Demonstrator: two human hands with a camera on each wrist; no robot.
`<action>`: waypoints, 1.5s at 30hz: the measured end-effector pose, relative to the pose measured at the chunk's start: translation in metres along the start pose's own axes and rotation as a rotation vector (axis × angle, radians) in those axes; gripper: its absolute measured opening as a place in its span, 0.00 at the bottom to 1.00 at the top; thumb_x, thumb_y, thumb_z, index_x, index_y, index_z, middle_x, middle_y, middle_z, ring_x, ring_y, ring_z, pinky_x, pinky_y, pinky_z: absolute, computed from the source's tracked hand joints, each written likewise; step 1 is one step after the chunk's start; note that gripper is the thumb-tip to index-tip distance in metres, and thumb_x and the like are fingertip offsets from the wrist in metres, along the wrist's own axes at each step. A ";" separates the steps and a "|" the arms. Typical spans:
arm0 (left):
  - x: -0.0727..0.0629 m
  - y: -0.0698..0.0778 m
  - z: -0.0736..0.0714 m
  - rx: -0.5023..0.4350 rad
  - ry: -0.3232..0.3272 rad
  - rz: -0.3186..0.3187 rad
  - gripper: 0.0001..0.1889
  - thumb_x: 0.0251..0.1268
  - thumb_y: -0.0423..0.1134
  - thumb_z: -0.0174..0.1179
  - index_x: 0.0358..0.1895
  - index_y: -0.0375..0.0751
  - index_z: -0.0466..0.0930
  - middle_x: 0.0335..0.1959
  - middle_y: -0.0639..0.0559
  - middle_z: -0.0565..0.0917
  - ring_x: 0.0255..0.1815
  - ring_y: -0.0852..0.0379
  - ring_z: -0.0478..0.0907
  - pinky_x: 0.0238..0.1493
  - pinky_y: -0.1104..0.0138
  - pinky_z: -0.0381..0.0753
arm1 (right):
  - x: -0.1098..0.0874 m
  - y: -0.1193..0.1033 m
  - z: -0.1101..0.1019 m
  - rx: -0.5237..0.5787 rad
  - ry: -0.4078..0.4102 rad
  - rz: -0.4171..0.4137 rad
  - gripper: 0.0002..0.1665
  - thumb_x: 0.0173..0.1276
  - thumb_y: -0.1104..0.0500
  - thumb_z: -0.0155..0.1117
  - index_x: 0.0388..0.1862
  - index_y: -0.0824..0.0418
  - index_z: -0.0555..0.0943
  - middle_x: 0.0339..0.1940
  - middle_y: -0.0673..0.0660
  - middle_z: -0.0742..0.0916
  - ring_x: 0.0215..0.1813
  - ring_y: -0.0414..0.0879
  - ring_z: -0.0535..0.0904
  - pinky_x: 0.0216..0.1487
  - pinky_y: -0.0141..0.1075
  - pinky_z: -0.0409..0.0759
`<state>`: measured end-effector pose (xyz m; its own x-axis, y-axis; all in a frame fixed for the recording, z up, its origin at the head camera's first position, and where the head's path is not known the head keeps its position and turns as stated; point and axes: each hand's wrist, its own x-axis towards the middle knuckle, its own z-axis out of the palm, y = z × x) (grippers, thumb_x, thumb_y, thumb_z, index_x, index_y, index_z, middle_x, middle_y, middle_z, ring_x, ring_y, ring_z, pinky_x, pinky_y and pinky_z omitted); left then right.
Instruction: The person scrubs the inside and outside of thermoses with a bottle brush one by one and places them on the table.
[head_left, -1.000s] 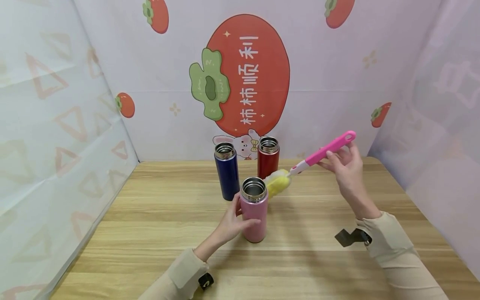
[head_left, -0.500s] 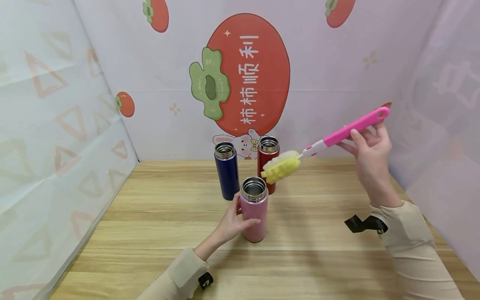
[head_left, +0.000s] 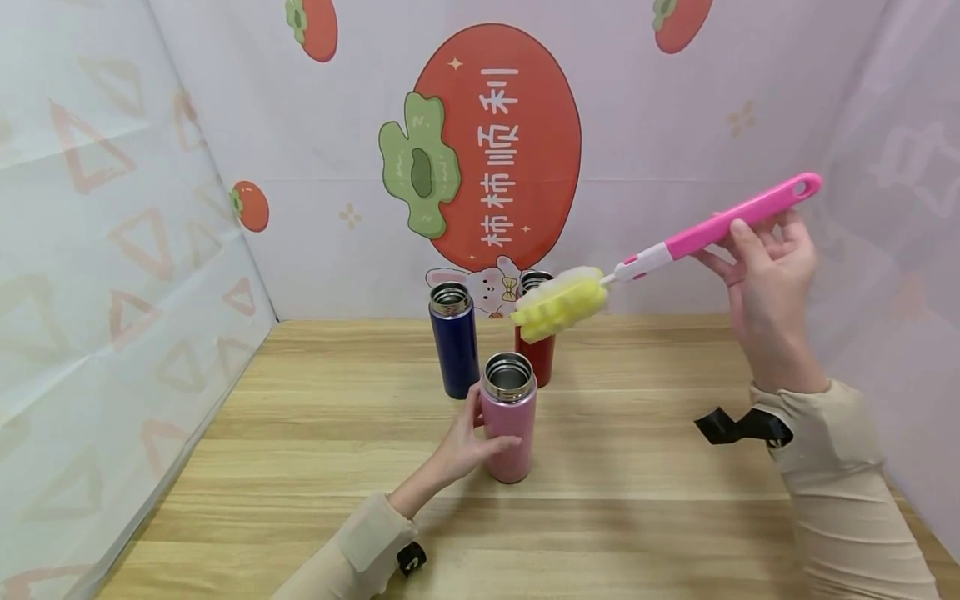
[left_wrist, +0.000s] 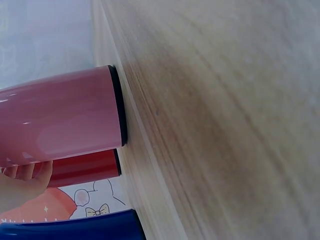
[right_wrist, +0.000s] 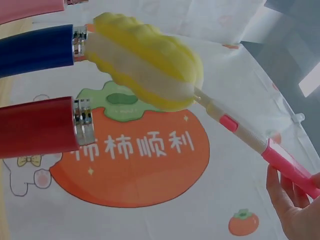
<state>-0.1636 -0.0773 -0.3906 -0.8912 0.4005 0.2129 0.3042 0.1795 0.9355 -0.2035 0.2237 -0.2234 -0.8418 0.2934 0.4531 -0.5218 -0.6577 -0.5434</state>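
Note:
My left hand [head_left: 465, 450] grips the side of a pink bottle [head_left: 512, 437], which stands upright on the table with its steel mouth uncovered. Up at the right, my right hand [head_left: 776, 279] holds a bottle brush by its bright pink handle [head_left: 742, 215], thumb on one side and fingers on the other. The brush's yellow and white sponge head [head_left: 562, 304] points left and down, above and behind the pink bottle's mouth. In the right wrist view the whole sponge head [right_wrist: 145, 62] shows, clear of every bottle.
Behind the pink bottle stand a blue bottle [head_left: 453, 346] and a red bottle [head_left: 542, 354], both without lids. The sponge head partly covers the red one in the head view. Printed cloth walls [head_left: 660, 167] enclose the wooden table [head_left: 315, 450] at the back and sides.
My right hand has lifted the bottle brush up and to the right, raising its sponge head from beside the pink bottle to above it. My left hand and the pink bottle stay put.

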 end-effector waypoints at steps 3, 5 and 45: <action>0.000 -0.001 0.000 0.004 -0.002 -0.002 0.41 0.48 0.34 0.65 0.64 0.41 0.49 0.59 0.39 0.66 0.58 0.46 0.64 0.55 0.52 0.64 | 0.001 -0.001 0.004 0.006 -0.008 0.047 0.20 0.57 0.75 0.55 0.50 0.70 0.66 0.35 0.65 0.74 0.35 0.58 0.78 0.39 0.50 0.73; 0.000 -0.001 0.000 0.004 -0.001 0.002 0.41 0.48 0.34 0.65 0.64 0.40 0.49 0.59 0.39 0.66 0.57 0.46 0.65 0.55 0.52 0.64 | 0.001 0.000 0.007 0.017 -0.016 0.074 0.20 0.58 0.75 0.54 0.50 0.70 0.66 0.35 0.65 0.74 0.35 0.59 0.78 0.40 0.50 0.73; 0.003 -0.004 -0.001 0.013 -0.024 -0.008 0.39 0.49 0.31 0.63 0.63 0.40 0.49 0.59 0.41 0.66 0.58 0.49 0.64 0.56 0.56 0.64 | 0.004 0.026 0.138 -0.979 -0.720 -0.013 0.27 0.62 0.68 0.54 0.60 0.65 0.62 0.42 0.65 0.79 0.37 0.48 0.80 0.36 0.34 0.79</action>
<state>-0.1678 -0.0782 -0.3936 -0.8853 0.4205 0.1985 0.3014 0.1940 0.9335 -0.2007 0.1120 -0.1379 -0.7284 -0.3614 0.5821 -0.6754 0.2358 -0.6987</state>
